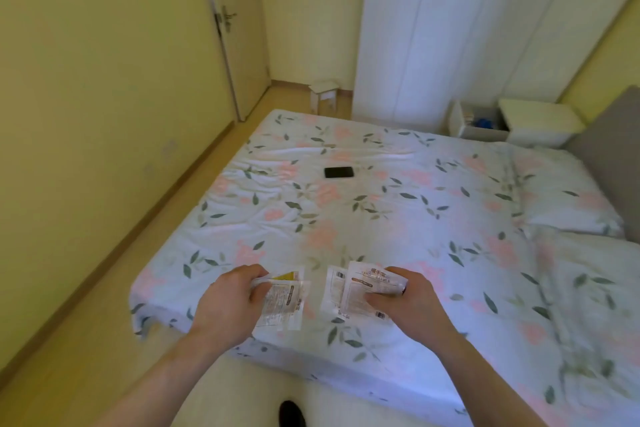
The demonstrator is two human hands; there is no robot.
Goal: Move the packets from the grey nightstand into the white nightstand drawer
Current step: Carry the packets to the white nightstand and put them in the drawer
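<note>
My left hand [228,302] grips a clear printed packet with a yellow corner [285,302] above the near corner of the bed. My right hand [405,302] holds white printed packets [353,291], at least two, fanned out. Both hands hang over the floral bedsheet. Across the bed at the far right stands the white nightstand [540,121], its drawer [478,123] pulled open toward the left with a blue thing inside. The grey nightstand is not in view.
A bed with a floral sheet [381,211] fills the middle; a black phone [338,172] lies on it. Pillows [568,198] and a grey headboard [609,156] are at the right. A white wardrobe [433,31], small stool [323,95] and door [235,28] stand beyond. Floor strip runs along the left wall.
</note>
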